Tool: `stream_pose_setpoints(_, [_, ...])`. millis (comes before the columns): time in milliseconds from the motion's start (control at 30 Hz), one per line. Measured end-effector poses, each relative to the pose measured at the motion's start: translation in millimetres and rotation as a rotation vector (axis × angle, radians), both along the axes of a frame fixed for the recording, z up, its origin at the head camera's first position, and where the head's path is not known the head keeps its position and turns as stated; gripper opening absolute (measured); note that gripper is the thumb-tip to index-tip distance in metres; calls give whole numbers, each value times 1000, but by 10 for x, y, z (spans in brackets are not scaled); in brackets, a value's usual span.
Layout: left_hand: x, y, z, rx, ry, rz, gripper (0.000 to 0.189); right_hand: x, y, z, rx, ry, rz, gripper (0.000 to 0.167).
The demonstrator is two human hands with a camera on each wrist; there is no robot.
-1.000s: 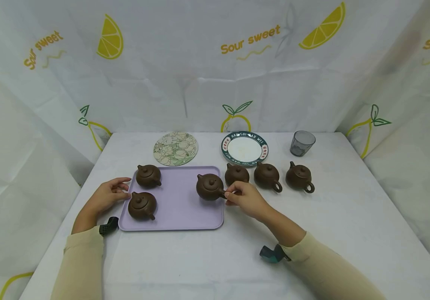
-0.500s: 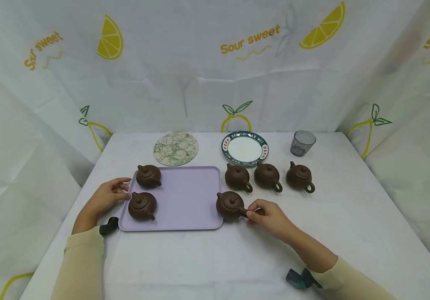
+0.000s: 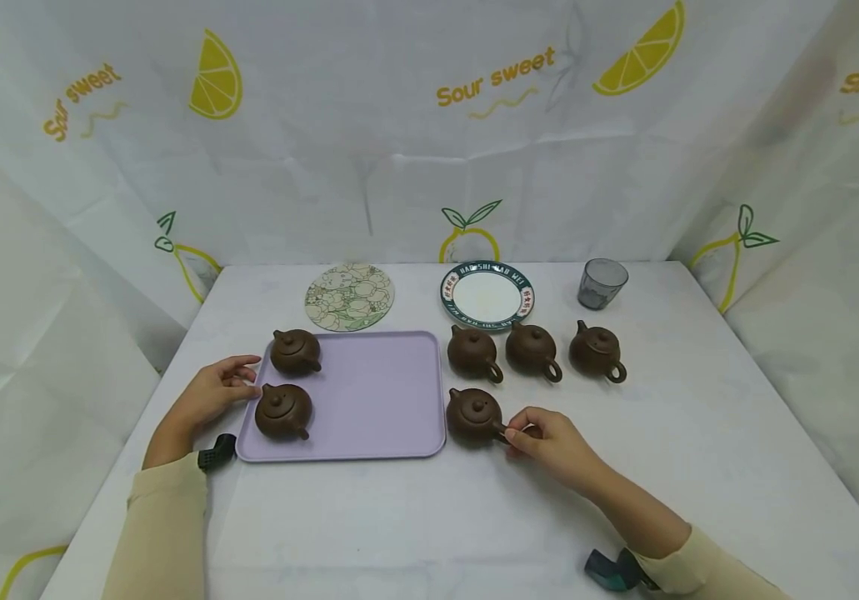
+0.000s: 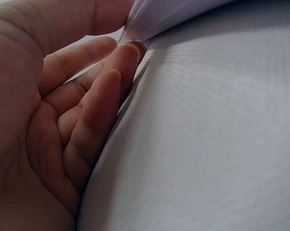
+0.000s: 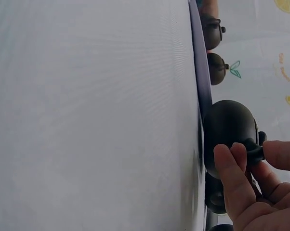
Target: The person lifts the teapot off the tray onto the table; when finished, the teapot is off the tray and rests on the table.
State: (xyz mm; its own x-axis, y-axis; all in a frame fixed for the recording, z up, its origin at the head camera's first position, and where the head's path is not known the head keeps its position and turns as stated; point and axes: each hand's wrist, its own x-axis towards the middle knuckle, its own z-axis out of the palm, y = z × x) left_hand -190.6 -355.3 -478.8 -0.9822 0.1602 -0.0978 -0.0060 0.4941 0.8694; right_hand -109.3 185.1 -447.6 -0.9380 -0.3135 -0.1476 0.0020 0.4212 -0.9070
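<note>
The right hand (image 3: pixel 555 444) is pinching a round brown clay teapot (image 3: pixel 472 415), newly off the oblong lilac tray (image 3: pixel 382 400), leaving two pots (image 3: pixel 283 412); the relaxed left hand (image 3: pixel 212 390) is touching the tray.

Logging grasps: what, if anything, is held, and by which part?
The right hand pinches a round brown teapot by its handle. The left hand touches a lilac rectangular tray; any grip there is unclear.
</note>
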Motion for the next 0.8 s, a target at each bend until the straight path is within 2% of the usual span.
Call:
stream_pose_setpoints(100, [25,40,75,2,-5,-1,63,2,1,-6,19,10,-8,13])
stream_pose_setpoints(233, [104,147,260,-8,6,-13,61,5,3,-14,42,14,-8,13])
stream_pose_setpoints(333, [131,190,329,-31,18,-22,60,5,11,-7,63,20,10,14])
stream_pose_setpoints(400, [119,186,320,-38,22,-28,61,-5,24,3,93,41,32,14])
stream_pose_setpoints(600, [15,58,95,-47,10,-19,63,-104,51,112,204,97,64,15])
stream_pose_setpoints(667, [-3,22,36,-51,9,-14,64,-142,34,185,217,112,57,16])
stream_pose_setpoints(800, [0,-2,12,-42,20,-4,66,-221,-78,343,187,166,50,15])
